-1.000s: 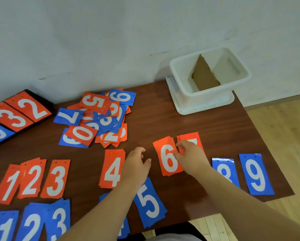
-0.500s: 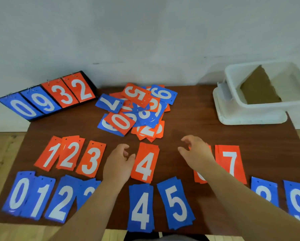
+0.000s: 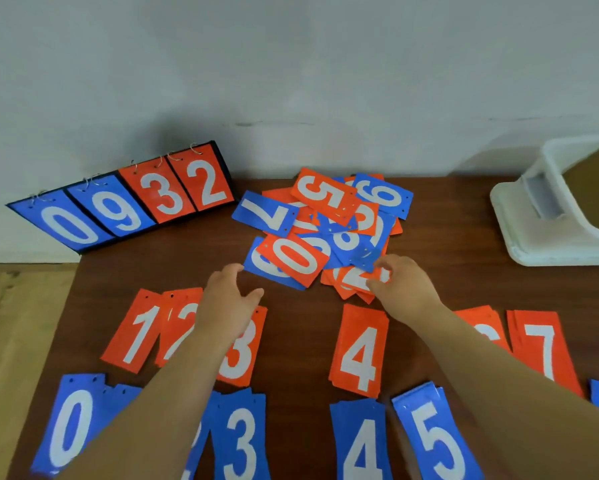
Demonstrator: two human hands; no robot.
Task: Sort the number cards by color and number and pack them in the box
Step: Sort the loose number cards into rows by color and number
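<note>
Both hands have risen to the mid-frame jumble of orange and blue plastic cards (image 3: pixel 326 233). The left hand (image 3: pixel 227 303) is spread and empty; the right hand (image 3: pixel 407 289) is nearer, touching its lower edge, grip unclear.

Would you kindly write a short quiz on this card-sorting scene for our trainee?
1. True or false: the scoreboard reads 0932.
2. Which card tops the pile's near-left corner? A orange 0 B blue 1 C orange 9
3. Which hand reaches the pile's orange 2?
Key: 1 true; 2 A; 3 the right hand.
</note>
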